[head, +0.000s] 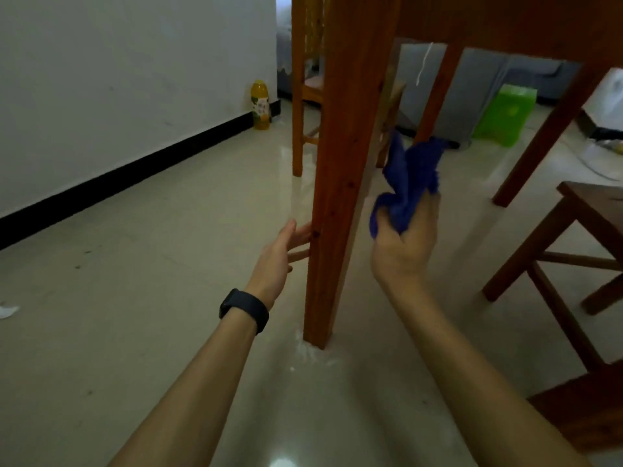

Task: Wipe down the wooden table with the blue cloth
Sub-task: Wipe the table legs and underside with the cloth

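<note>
Under the wooden table [505, 18], seen from the head camera, the person was low down at the near table leg [337, 197], with 2 bare forearms reaching either side of it. The left hand [279, 261], with a black wristband [244, 310] on its wrist, was held flat with straight fingers at the leg's left edge; whether they touched it I could not tell. The right hand [404, 244], blurred, gripped the blue cloth [411, 176] in a bunch, just right of the leg and apart from it, loose ends sticking up. A wooden stool [573, 230] stood further right, and pale dust [310, 352] lay on the tiled floor at the leg's foot.

The step in hand looked like wiping the legs, not the top. Next, the cloth probably needed pressing onto the leg and drawing along its length, the left hand steadying.
</note>
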